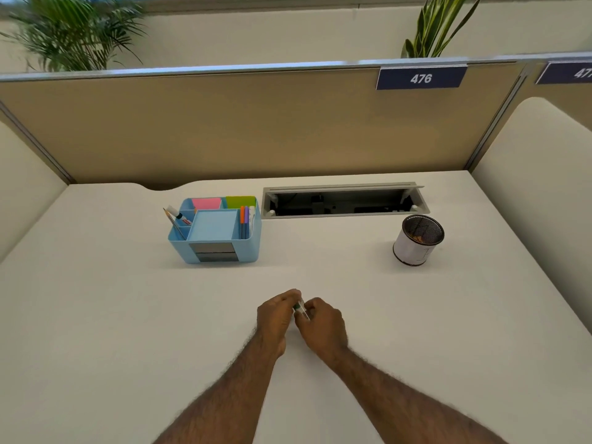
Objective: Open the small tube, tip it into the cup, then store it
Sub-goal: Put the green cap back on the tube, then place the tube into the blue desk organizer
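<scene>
Two bare forearms rise from the bottom edge of the frame and converge toward lower centre. The left hand [275, 318] is curled, knuckles up, fingers bent inward. The right hand [323, 325] meets it from the right, thumb and fingers pinched. Both hands close together on a small tube [300, 308], fingertips nearly touching each other.

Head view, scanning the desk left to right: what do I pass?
Blue desk organizer → left hand → small tube → right hand → open cable tray → mesh cup.
</scene>
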Action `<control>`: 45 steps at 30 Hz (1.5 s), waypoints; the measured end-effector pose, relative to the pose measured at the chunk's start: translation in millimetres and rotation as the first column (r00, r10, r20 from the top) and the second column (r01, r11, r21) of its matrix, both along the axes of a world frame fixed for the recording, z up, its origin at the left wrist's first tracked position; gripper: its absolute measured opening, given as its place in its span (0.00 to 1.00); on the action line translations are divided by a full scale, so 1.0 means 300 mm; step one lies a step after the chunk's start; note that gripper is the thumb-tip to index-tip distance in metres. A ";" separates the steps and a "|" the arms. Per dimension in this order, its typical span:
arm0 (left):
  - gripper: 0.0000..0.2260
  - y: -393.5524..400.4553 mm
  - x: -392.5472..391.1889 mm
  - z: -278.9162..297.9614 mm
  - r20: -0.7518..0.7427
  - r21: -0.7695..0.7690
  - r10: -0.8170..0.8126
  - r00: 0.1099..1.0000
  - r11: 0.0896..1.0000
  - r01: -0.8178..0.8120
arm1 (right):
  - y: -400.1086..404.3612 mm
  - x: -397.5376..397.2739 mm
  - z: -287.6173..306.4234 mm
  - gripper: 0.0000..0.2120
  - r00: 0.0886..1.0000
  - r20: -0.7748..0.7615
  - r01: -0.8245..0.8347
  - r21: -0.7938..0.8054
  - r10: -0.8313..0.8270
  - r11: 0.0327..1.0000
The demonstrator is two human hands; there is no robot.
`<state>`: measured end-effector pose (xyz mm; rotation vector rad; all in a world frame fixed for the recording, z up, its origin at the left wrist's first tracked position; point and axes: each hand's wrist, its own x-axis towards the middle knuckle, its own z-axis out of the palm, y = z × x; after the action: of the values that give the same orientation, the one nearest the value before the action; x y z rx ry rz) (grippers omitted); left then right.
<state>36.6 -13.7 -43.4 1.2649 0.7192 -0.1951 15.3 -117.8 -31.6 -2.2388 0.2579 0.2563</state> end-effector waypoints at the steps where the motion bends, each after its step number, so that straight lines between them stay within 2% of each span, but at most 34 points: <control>1: 0.05 0.006 0.005 0.012 0.030 0.031 -0.047 0.998 0.998 0.046 | -0.002 0.030 0.014 0.12 0.997 -0.060 -0.053 -0.031 0.051 0.998; 5: 0.08 0.055 0.036 0.070 0.094 0.102 -0.101 0.990 0.991 0.092 | 0.024 0.171 0.087 0.11 0.950 -0.180 -0.279 -0.135 0.253 0.951; 7: 0.16 0.101 0.054 0.092 0.113 0.279 -0.117 0.987 0.957 0.082 | 0.063 0.237 0.130 0.13 0.955 -0.135 -0.278 -0.102 0.264 0.955; 8: 0.19 0.134 0.062 0.100 0.120 0.475 -0.159 0.980 0.876 0.084 | 0.087 0.267 0.152 0.14 0.963 -0.093 -0.259 -0.076 0.251 0.963; 9: 0.21 0.169 0.070 0.105 0.120 0.688 -0.202 0.972 0.722 0.065 | 0.109 0.294 0.173 0.16 0.971 -0.051 -0.238 -0.040 0.236 0.971; 10: 0.23 0.214 0.078 0.109 0.132 0.849 -0.243 0.961 0.527 0.017 | 0.136 0.319 0.193 0.18 0.975 -0.016 -0.222 0.009 0.222 0.975; 11: 0.24 0.260 0.091 0.111 0.142 0.935 -0.292 0.946 0.353 -0.031 | 0.163 0.345 0.211 0.21 0.977 0.014 -0.213 0.062 0.212 0.975; 13: 0.27 0.345 0.122 0.119 0.071 0.991 -0.377 0.923 0.132 -0.022 | 0.208 0.392 0.242 0.23 0.976 0.073 -0.213 0.136 0.204 0.968; 15: 0.30 0.417 0.159 0.121 -0.074 0.996 -0.397 0.915 0.009 0.085 | 0.257 0.442 0.264 0.21 0.973 0.123 -0.215 0.170 0.196 0.962; 19: 0.31 0.504 0.215 0.117 -0.266 0.963 -0.381 0.885 -0.154 0.223 | 0.347 0.528 0.282 0.15 0.975 0.133 -0.200 0.203 0.175 0.959; 22: 0.30 0.530 0.232 0.109 -0.324 0.945 -0.393 0.860 -0.180 0.274 | 0.416 0.564 0.283 0.14 0.969 0.164 -0.213 0.184 0.184 0.960; 26: 0.30 0.535 0.234 0.098 -0.327 0.944 -0.408 0.853 -0.183 0.275 | 0.492 0.605 0.267 0.14 0.941 0.269 -0.240 0.106 0.204 0.965; 30: 0.31 0.535 0.222 0.072 -0.295 0.955 -0.411 0.863 -0.164 0.249 | 0.524 0.617 0.217 0.12 0.895 0.294 -0.335 -0.057 0.336 0.941; 34: 0.32 0.532 0.233 0.051 -0.302 0.953 -0.393 0.869 -0.153 0.262 | 0.536 0.623 0.164 0.13 0.875 0.288 -0.342 -0.202 0.389 0.918; 37: 0.33 0.528 0.238 0.043 -0.305 0.952 -0.386 0.871 -0.143 0.270 | 0.540 0.624 0.143 0.17 0.873 0.292 -0.334 -0.225 0.390 0.915; 41: 0.33 0.535 0.234 0.061 -0.303 0.953 -0.408 0.861 -0.128 0.275 | 0.500 0.613 0.154 0.27 0.871 0.337 -0.319 -0.169 0.359 0.933; 45: 0.32 0.518 0.230 0.106 -0.319 0.947 -0.420 0.850 -0.127 0.294 | 0.401 0.599 0.185 0.27 0.844 0.413 -0.280 -0.203 0.341 0.938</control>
<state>105.7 141.6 -11.7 2.9774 0.2670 -0.0113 194.9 2.6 24.1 -2.3950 -0.3505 -0.1126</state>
